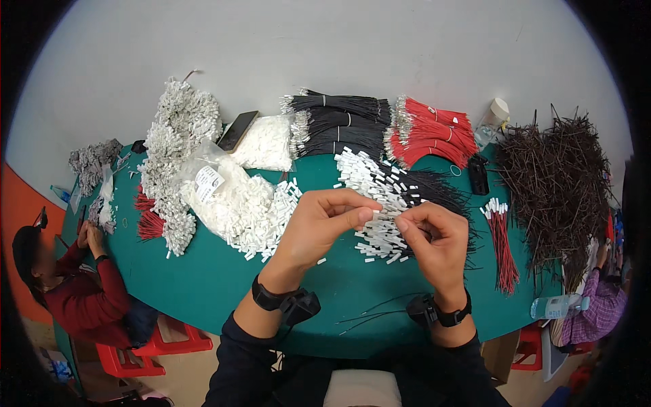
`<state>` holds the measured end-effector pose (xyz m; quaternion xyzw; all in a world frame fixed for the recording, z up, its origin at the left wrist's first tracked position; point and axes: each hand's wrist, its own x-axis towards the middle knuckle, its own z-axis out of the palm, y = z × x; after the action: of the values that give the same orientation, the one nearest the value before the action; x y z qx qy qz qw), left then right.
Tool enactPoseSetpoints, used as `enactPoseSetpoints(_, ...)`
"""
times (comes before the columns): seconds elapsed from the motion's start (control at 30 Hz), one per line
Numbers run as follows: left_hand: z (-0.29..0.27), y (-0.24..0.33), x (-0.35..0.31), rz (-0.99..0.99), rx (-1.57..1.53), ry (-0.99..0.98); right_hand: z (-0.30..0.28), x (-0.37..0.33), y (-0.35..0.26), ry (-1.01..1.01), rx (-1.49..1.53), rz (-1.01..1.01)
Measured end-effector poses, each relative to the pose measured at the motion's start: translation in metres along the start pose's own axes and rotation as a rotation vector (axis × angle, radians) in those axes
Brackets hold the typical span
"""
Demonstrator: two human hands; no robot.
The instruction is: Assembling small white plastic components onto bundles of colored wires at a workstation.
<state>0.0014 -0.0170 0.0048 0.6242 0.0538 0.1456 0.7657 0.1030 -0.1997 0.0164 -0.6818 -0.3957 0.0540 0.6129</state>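
Note:
My left hand [319, 227] and my right hand [434, 241] meet above the green table [217, 271], fingertips pinched together on a small white connector [385, 216] with a thin black wire. Just behind my fingers lies a heap of black wires with white connectors [386, 186]. An open clear bag of loose white connectors [237, 200] sits to the left of my left hand. A few loose black wires [380, 312] lie near the table's front edge between my wrists.
Bundles of black wires [339, 122] and red wires [430, 136] lie at the back, a small red bundle [502, 237] and a dark wire heap [559, 180] at right. A phone [237, 130], a plastic bottle [556, 306] and other people at both sides.

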Motion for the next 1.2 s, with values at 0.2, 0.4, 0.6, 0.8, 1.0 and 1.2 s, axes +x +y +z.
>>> enactPoseSetpoints(0.2,-0.001,-0.004,0.001,-0.065,-0.134,0.024,-0.002,0.000,-0.007,0.024,-0.103,-0.070)
enactPoseSetpoints(0.4,0.001,-0.005,0.002,-0.076,-0.153,0.023,0.001,-0.001,-0.011,0.060,-0.240,-0.148)
enactPoseSetpoints(0.6,0.001,-0.004,0.002,-0.093,-0.147,0.022,0.000,0.000,-0.010,0.047,-0.252,-0.159)
enactPoseSetpoints(0.8,0.001,-0.004,0.002,-0.101,-0.132,-0.013,-0.001,-0.001,-0.009,0.034,-0.235,-0.137)
enactPoseSetpoints(1.0,-0.002,-0.006,0.000,-0.119,-0.071,-0.078,-0.001,-0.003,-0.009,0.028,-0.213,-0.127)
enactPoseSetpoints(1.2,0.003,-0.004,0.002,-0.092,0.001,-0.113,-0.003,-0.002,-0.009,0.030,-0.205,-0.108)
